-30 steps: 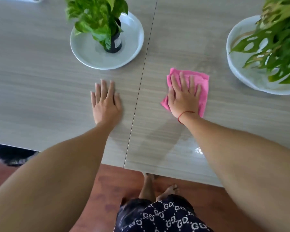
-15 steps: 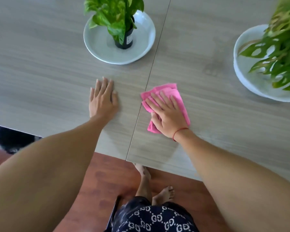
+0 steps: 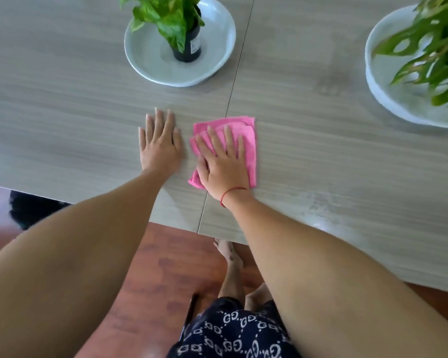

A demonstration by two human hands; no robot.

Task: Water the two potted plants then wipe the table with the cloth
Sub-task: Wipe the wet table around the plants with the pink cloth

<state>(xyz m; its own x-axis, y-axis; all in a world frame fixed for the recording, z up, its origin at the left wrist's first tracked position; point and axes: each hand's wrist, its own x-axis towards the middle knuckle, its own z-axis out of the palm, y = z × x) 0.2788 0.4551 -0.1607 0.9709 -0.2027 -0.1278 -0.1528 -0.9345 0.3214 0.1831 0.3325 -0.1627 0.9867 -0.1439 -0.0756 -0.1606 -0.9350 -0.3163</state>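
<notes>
At the far left, past the near edge of the grey wood-grain counter [image 3: 62, 104], a dark blurred shape [image 3: 29, 210] sits on the red-brown floor [image 3: 153, 275]. Further right, a small potted plant [image 3: 173, 19] in a black pot stands in a shallow white dish [image 3: 145, 55] toward the back, well apart from both hands. The left hand [image 3: 159, 146] lies flat on the bare counter with its grip released, fingers straight and close together, pointing away from the body, holding nothing. Just beside it, nearly touching, the pink cloth [image 3: 250, 140] lies folded across the seam [image 3: 233, 81] between the two counter panels. The right hand [image 3: 221, 161] presses palm-down on it, fingers spread and flat, not clenched around the fabric (a thin red string [image 3: 232, 193] circles that wrist). Right of the cloth a faint damp sheen [image 3: 318, 205] shows near the counter edge. At the far right, the second plant [image 3: 432, 55], with split, holed leaves, overhangs a larger white dish [image 3: 388, 104], blurred. Nothing stands between cloth and dishes.
</notes>
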